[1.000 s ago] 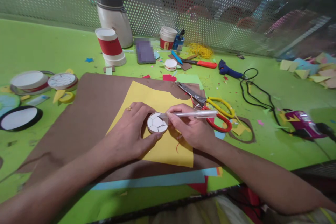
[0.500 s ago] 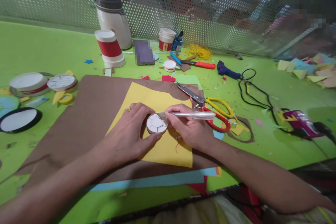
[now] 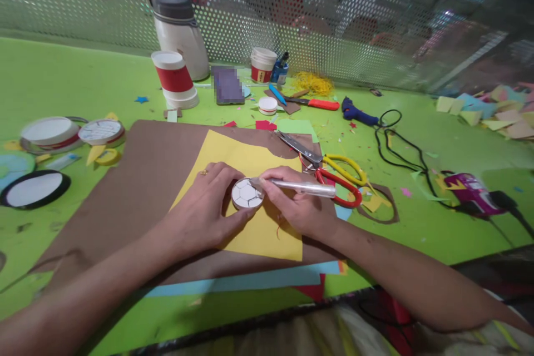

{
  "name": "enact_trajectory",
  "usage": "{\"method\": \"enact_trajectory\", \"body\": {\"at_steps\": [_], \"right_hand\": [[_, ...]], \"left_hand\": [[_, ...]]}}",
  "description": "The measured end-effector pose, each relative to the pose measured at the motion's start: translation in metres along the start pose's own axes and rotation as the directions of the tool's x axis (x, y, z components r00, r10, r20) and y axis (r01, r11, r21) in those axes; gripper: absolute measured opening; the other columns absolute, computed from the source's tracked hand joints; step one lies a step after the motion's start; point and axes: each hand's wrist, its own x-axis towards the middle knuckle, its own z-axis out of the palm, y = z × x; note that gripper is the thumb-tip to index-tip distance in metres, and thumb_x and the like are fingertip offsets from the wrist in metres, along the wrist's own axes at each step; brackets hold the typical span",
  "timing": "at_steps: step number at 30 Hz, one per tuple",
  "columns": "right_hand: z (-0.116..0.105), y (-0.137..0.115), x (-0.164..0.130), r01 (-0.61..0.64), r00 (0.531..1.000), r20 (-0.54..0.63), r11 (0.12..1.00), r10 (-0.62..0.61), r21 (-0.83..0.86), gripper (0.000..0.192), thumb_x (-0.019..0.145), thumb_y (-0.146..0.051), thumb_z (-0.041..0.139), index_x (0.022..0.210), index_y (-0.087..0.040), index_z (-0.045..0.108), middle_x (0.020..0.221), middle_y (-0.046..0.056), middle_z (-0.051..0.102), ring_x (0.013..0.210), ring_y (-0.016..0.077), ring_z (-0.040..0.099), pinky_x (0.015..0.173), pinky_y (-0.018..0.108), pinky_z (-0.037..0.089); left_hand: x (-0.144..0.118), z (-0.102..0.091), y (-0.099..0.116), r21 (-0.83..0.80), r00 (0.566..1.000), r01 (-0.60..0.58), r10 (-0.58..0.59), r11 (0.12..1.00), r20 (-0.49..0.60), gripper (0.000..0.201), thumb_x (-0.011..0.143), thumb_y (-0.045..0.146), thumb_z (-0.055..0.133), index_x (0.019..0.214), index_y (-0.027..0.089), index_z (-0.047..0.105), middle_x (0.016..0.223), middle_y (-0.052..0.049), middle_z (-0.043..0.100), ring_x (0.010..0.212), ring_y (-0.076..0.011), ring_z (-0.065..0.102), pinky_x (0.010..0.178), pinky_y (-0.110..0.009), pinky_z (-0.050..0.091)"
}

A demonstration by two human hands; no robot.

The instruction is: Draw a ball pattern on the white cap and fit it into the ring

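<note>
My left hand point(image 3: 211, 203) grips a small round white disc point(image 3: 247, 193) by its edge, thumb in front and fingers behind. Black lines in a football pattern mark the disc's top. In my right hand point(image 3: 294, 203) is a silvery pen point(image 3: 308, 186), pinched near its tip, which meets the disc's upper right edge. Under both hands lies a yellow paper sheet point(image 3: 267, 242) on a larger brown sheet point(image 3: 146, 178). Scissors point(image 3: 315, 158) with yellow and red handles rest just beyond my right hand, blades apart.
A white jug point(image 3: 179, 39), a red-banded cup point(image 3: 173, 80) and a phone point(image 3: 227, 84) stand or lie at the back. A box cutter point(image 3: 321, 104) and blue glue gun point(image 3: 359, 113) with a black cord are farther right. Round lids point(image 3: 50, 132) sit left.
The pen's back end has tilted slightly lower while its tip stays at the disc's upper edge. The whole view has shifted a little. Both hands keep their hold.
</note>
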Motion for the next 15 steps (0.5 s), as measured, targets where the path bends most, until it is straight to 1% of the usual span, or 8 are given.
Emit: {"method": "enact_trajectory", "body": {"at_steps": [4,8,15], "right_hand": [[-0.0011,0.0016,-0.0020,-0.028,0.999,-0.034,0.998,0.030,0.062,0.013,0.104,-0.028,0.064,0.098,-0.021,0.074,0.093,0.003,0.082,0.085,0.0171,0.078,0.082,0.029,0.064],[-0.0014,0.0005,-0.0008,-0.035,0.999,0.005,0.998,0.035,0.055,0.012,0.102,-0.028,0.066,0.097,-0.021,0.074,0.092,0.004,0.083,0.083,0.0171,0.079,0.080,0.028,0.064],[-0.0023,-0.0018,0.0011,-0.076,0.996,0.043,0.997,0.074,0.027,0.012,0.101,-0.028,0.066,0.096,-0.022,0.075,0.092,0.003,0.083,0.081,0.0178,0.078,0.080,0.030,0.064]], "left_hand": [[0.0014,-0.0007,0.0017,0.000,0.999,0.031,-0.031,1.000,0.020,0.037,0.089,0.054,0.064,0.106,0.021,0.062,0.106,-0.011,0.068,0.101,-0.0315,0.061,0.087,-0.049,0.050],[0.0006,0.0013,-0.0016,0.007,1.000,0.007,-0.007,1.000,-0.005,0.038,0.091,0.055,0.063,0.107,0.021,0.062,0.106,-0.010,0.068,0.101,-0.0305,0.060,0.087,-0.048,0.050],[0.0000,0.0017,-0.0019,0.004,1.000,-0.004,0.004,1.000,-0.001,0.035,0.091,0.054,0.065,0.107,0.023,0.062,0.106,-0.009,0.068,0.100,-0.0306,0.061,0.086,-0.048,0.050]]}}
